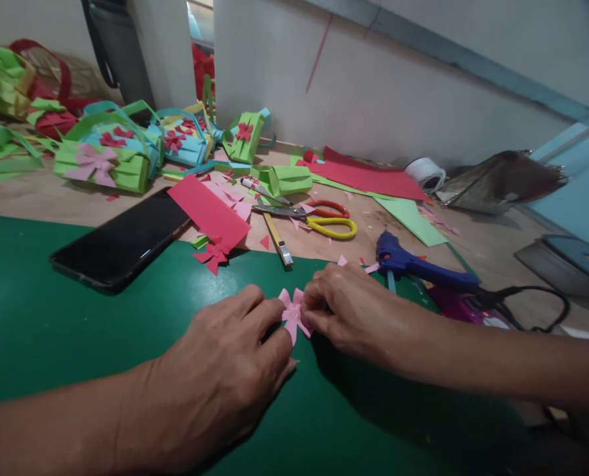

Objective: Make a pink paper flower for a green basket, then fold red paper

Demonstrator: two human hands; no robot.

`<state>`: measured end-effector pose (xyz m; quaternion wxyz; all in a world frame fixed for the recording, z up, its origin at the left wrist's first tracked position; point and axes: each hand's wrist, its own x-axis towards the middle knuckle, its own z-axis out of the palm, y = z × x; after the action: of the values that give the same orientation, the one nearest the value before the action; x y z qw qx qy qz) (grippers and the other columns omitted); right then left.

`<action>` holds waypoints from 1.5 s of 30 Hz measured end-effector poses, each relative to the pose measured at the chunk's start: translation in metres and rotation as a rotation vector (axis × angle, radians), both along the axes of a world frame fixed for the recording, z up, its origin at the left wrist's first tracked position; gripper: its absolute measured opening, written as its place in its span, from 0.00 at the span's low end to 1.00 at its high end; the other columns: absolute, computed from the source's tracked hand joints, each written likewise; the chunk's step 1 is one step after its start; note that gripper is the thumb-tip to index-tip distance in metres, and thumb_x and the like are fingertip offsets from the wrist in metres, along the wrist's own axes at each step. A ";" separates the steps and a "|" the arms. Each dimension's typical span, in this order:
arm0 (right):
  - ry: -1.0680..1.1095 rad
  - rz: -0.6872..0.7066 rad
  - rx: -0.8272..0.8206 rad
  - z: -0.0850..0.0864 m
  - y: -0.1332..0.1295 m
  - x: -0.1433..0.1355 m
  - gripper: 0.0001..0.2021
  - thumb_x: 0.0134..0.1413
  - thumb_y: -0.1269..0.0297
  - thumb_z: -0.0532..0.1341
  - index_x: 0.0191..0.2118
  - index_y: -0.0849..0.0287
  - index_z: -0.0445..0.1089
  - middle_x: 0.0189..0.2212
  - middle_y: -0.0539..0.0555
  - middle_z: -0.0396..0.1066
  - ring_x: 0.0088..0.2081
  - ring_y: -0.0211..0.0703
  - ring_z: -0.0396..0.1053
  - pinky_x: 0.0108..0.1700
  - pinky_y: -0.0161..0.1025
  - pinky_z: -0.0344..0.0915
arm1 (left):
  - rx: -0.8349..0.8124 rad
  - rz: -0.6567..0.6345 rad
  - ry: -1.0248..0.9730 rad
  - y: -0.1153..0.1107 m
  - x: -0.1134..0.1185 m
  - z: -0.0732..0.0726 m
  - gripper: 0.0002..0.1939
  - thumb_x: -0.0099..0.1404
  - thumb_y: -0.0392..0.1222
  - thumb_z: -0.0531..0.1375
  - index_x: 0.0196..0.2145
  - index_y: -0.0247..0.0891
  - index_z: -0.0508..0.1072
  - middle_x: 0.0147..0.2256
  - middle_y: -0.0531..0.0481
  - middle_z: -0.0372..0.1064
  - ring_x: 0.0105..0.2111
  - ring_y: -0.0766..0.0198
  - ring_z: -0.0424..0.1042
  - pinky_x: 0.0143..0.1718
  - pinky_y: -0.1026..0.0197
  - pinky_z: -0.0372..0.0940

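A small pink paper flower [292,316] is held between my two hands above the green mat [140,344]. My left hand [239,357] pinches its left side with thumb and forefinger. From the right, my right hand [344,304] is closed on the petals at that edge, fingertips together. The flower's middle looks shiny and speckled. Just beyond the hands lie a yellow box cutter [275,235] and scissors [314,217] with red and yellow handles. Beside my right forearm rests a blue glue gun [418,261].
A black phone [125,238] lies at the left, with a red card [209,211] and a red paper flower [215,255] near it. Small paper bags [106,165] stand along the wall. Red paper sheets [368,175], a white roll [426,175] and a dark pouch [502,182] sit at the back right.
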<state>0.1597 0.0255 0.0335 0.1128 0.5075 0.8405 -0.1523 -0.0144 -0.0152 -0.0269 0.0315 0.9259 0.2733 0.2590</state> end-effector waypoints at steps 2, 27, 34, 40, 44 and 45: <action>-0.011 -0.009 -0.019 0.002 0.001 -0.002 0.13 0.49 0.74 0.57 0.16 0.59 0.62 0.17 0.49 0.64 0.21 0.35 0.56 0.26 0.38 0.45 | 0.003 0.000 0.001 0.001 0.000 0.000 0.09 0.68 0.35 0.52 0.32 0.35 0.71 0.33 0.44 0.70 0.33 0.57 0.63 0.32 0.54 0.62; -0.111 -0.116 -0.092 0.013 0.004 -0.017 0.07 0.43 0.74 0.58 0.22 0.58 0.72 0.16 0.48 0.67 0.21 0.36 0.61 0.24 0.35 0.47 | 0.006 0.017 0.064 -0.001 -0.002 0.003 0.13 0.69 0.37 0.51 0.30 0.35 0.72 0.30 0.44 0.69 0.33 0.56 0.64 0.32 0.54 0.65; -0.091 -0.146 -0.108 0.014 0.011 -0.017 0.04 0.42 0.72 0.61 0.24 0.58 0.73 0.17 0.48 0.70 0.24 0.37 0.66 0.25 0.34 0.53 | 0.023 0.010 0.062 0.000 -0.002 0.004 0.13 0.68 0.37 0.52 0.29 0.34 0.72 0.29 0.43 0.69 0.31 0.55 0.64 0.31 0.53 0.65; -0.217 -0.235 -0.200 0.017 0.023 -0.026 0.02 0.40 0.66 0.66 0.24 0.58 0.74 0.20 0.49 0.72 0.26 0.40 0.68 0.23 0.33 0.54 | 0.027 0.021 0.068 0.001 -0.002 0.003 0.12 0.68 0.38 0.52 0.30 0.35 0.72 0.30 0.44 0.69 0.32 0.55 0.64 0.30 0.53 0.65; -0.292 -0.239 -0.236 0.021 0.028 -0.032 0.06 0.39 0.65 0.67 0.27 0.61 0.75 0.22 0.50 0.72 0.26 0.41 0.68 0.21 0.33 0.55 | 0.012 0.013 0.076 0.000 -0.002 0.003 0.12 0.68 0.38 0.52 0.30 0.34 0.72 0.30 0.43 0.69 0.32 0.55 0.64 0.30 0.52 0.65; -0.307 -0.230 -0.240 0.023 0.029 -0.034 0.06 0.40 0.66 0.67 0.28 0.62 0.75 0.21 0.50 0.71 0.26 0.41 0.67 0.21 0.33 0.54 | 0.009 0.010 0.078 0.000 -0.002 0.003 0.13 0.68 0.38 0.52 0.30 0.34 0.72 0.30 0.43 0.69 0.32 0.55 0.64 0.31 0.51 0.66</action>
<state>0.1260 0.0549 0.0562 0.2812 0.6000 0.7260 -0.1840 -0.0167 -0.0150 -0.0241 0.0151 0.9340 0.2779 0.2239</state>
